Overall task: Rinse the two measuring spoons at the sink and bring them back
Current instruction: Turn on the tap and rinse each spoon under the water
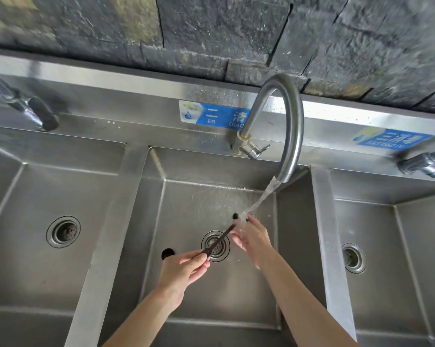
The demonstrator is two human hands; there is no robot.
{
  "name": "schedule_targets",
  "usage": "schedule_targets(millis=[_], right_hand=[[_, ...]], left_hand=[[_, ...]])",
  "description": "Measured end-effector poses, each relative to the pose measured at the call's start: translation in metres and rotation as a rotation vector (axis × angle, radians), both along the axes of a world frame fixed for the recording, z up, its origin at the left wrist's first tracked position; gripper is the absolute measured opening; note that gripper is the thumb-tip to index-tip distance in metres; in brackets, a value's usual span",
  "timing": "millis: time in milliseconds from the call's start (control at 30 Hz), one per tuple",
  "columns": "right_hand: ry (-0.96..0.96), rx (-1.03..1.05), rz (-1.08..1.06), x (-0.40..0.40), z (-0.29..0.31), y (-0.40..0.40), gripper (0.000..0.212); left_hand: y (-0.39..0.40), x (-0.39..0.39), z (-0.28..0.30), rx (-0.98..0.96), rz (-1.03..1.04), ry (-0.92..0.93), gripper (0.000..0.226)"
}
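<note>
A person stands at a steel triple sink, both bare arms reaching into the middle basin. The left hand pinches the end of a thin dark measuring spoon, its grip pressed together on the handle; the spoon slants up over the drain toward the running water. The right hand is under the stream from the curved faucet, fingers loosely spread at the spoon's bowl end; whether it holds anything cannot be told. A second dark spoon bowl shows just beside the left hand.
</note>
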State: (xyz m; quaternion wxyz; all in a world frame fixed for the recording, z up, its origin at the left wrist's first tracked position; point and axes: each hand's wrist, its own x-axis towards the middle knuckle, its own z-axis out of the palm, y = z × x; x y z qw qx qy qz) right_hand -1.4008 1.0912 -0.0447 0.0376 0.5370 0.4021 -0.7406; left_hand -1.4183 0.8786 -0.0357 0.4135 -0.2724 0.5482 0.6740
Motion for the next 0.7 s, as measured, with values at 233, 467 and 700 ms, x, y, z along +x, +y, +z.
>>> schedule_targets(millis=[233, 467, 700], right_hand=[[-0.146, 0.100, 0.176, -0.015, -0.009, 0.019, 0.031], [-0.222, 0.335, 0.331, -0.019, -0.013, 0.026, 0.023], [-0.199, 0.542, 0.469, -0.007, -0.013, 0.031, 0.035]], left_hand=[[-0.001, -0.006, -0.003, -0.015, -0.027, 0.016, 0.013], [-0.010, -0.014, -0.007, -0.037, -0.059, 0.025, 0.020], [-0.015, -0.015, -0.017, -0.049, 0.135, -0.047, 0.024]])
